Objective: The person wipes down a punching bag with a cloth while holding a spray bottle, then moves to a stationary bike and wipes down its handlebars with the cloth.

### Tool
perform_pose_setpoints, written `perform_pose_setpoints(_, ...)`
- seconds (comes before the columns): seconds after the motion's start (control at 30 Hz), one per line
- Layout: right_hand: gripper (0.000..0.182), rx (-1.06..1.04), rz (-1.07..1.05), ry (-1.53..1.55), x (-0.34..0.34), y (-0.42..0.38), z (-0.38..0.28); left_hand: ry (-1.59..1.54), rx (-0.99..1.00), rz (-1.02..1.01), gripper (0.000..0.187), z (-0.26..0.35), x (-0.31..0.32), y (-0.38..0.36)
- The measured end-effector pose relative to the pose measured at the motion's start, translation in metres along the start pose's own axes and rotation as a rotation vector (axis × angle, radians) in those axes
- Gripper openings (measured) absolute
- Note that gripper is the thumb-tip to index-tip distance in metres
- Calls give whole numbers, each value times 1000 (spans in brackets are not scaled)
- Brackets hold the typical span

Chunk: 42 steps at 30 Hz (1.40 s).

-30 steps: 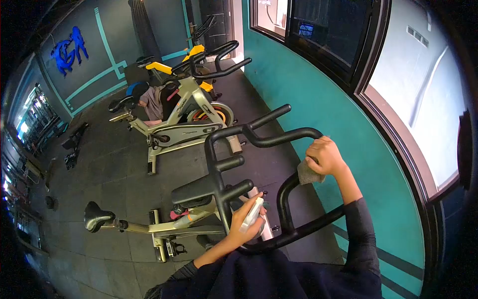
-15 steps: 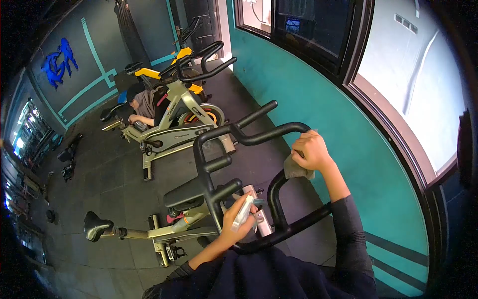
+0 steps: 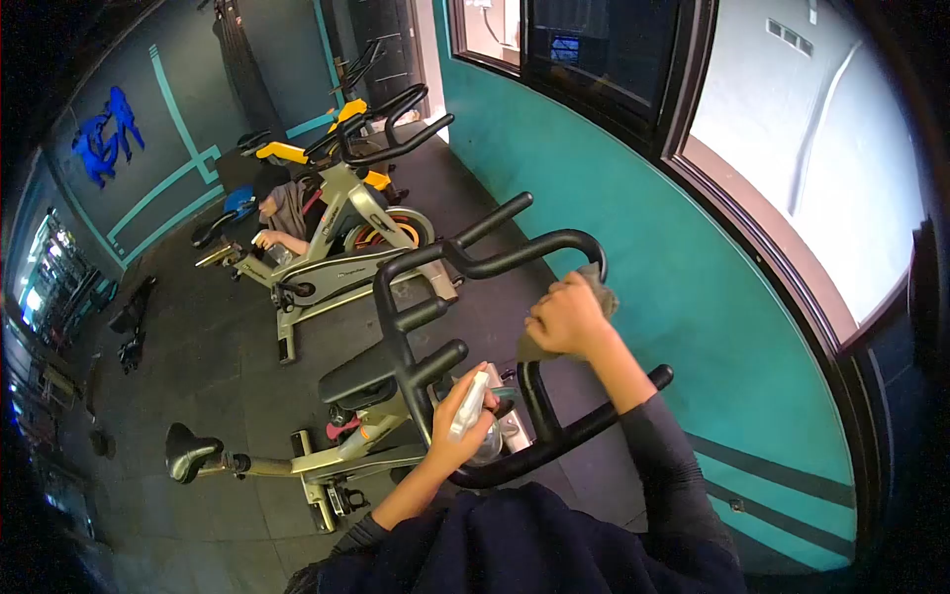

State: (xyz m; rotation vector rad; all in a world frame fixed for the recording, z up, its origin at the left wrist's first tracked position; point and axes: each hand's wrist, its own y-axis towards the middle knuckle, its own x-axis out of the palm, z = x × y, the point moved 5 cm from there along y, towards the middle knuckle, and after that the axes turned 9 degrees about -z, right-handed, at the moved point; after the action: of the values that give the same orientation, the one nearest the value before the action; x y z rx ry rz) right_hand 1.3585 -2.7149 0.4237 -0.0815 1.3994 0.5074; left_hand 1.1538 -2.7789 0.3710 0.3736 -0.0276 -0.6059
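My left hand (image 3: 453, 436) is wrapped round a spray bottle (image 3: 469, 404) with a white trigger head and a clear body, partly hidden by the fingers. It is close to the lower inner bars of a spin bike's black handlebar (image 3: 556, 241). My right hand (image 3: 568, 319) grips a grey-brown cloth (image 3: 602, 287) against the right side of the same handlebar, where the bar bends down. Folds of the cloth stick out on both sides of the fingers. How far it wraps round the bar is hidden.
The bike's saddle (image 3: 190, 453) is at lower left. Beyond the handlebar stands another spin bike (image 3: 341, 272), with a person (image 3: 282, 220) crouched beside it. A yellow bike (image 3: 283, 151) is farther back. The teal wall (image 3: 633, 218) runs along the right, under windows.
My right hand and the cloth have moved down and left along the handlebar. The left hand keeps the spray bottle in nearly the same place. The view has shifted slightly.
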Motion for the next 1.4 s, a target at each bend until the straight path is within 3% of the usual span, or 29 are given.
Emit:
perform_pose_setpoints(0.17, 29, -132, -14, 83, 7, -11, -65, 43, -4, -141, 63, 15, 2, 2)
perform_pose_setpoints(0.23, 16, -200, -50, 176, 12, -21, -90, 113, -191, -236, 63, 20, 1, 0)
perform_pose_setpoints(0.4, 18, -340, 145, 418, -3, -26, -67, 106, -62, -285, 62, 11, -1, 1)
perform_pose_setpoints(0.5, 23, -240, 271, 285, -13, -15, -29, 97, -13, -237, 63, 6, -5, 4)
perform_pose_setpoints(0.63, 25, 12, 278, 243, -23, -6, 58, 81, -29, -197, 62, 4, -5, 2)
perform_pose_setpoints(0.67, 26, -13, 359, 278, -23, -6, 68, 77, -17, -185, 62, 5, -6, 3)
perform_pose_setpoints(0.8, 29, 18, 133, 144, -26, -4, 47, 31, -32, -165, 61, 0, -6, 3)
perform_pose_setpoints(1.23, 29, -7, 53, 142, -6, -11, -41, 60, -39, -140, 62, 9, -7, 6)
perform_pose_setpoints(1.4, 25, -59, 140, 238, -6, -21, -69, 57, -26, -134, 61, 8, -8, 4)
